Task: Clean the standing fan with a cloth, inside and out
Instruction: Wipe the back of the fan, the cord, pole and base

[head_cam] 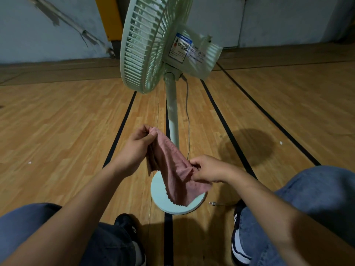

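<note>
A pale green standing fan [151, 43] rises in front of me, its grille turned to the left and its motor housing [197, 52] with a sticker facing right. Its pole [172, 112] runs down to a round base [163, 196] on the floor. A pink cloth [172, 166] is stretched between my hands above the base. My left hand [136, 148] pinches the cloth's upper corner. My right hand [207, 169] pinches its lower edge, and the rest hangs down over the base.
The floor is wood with black lines [121, 129]. The fan's grey cord [187, 116] hangs beside the pole, and a plug [212, 203] lies right of the base. My knees and shoes [238, 244] flank the base. A wall and a yellow panel [109, 18] stand behind.
</note>
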Tool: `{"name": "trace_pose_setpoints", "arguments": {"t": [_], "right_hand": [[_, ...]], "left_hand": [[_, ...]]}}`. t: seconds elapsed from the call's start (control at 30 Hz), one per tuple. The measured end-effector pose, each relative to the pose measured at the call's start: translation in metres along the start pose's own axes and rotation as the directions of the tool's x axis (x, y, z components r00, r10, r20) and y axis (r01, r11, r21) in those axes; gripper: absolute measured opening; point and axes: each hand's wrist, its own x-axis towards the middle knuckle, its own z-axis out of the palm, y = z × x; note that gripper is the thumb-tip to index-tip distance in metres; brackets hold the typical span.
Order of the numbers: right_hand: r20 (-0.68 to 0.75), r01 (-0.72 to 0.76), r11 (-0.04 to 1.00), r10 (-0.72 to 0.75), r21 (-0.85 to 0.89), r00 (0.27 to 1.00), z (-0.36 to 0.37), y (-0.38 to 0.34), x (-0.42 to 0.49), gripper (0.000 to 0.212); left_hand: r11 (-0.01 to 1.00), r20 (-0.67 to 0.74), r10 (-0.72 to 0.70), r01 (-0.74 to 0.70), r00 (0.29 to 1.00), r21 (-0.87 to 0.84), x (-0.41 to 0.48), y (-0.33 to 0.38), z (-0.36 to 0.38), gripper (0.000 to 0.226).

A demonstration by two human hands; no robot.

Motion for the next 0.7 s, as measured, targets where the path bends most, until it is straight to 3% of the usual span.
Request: {"name": "trace_pose_setpoints", "arguments": {"t": [0.2, 0.43, 0.53, 0.7], "right_hand": [[-0.13, -0.027, 0.999, 0.023, -0.029, 0.991, -0.005, 0.004, 0.001, 0.005], [-0.221, -0.087, 0.936, 0.17, 0.341, 0.96, -0.033, 0.001, -0.005, 0.011], [-0.329, -0.101, 0.955, 0.193, 0.277, 0.924, -0.043, 0.004, -0.008, 0.006], [-0.518, -0.071, 0.995, 0.096, 0.068, 0.85, -0.054, 0.007, -0.01, 0.012]], "left_hand": [[0.984, -0.231, -0.062, 0.021, 0.971, -0.178, 0.009, 0.008, -0.016, 0.015], [0.972, -0.319, -0.156, 0.088, 0.935, -0.217, 0.017, 0.006, -0.033, 0.014], [0.974, -0.283, -0.163, 0.108, 0.945, -0.2, 0.017, 0.003, -0.037, 0.016], [0.985, -0.298, -0.144, 0.107, 0.944, -0.139, 0.018, -0.001, -0.041, 0.014]]}}
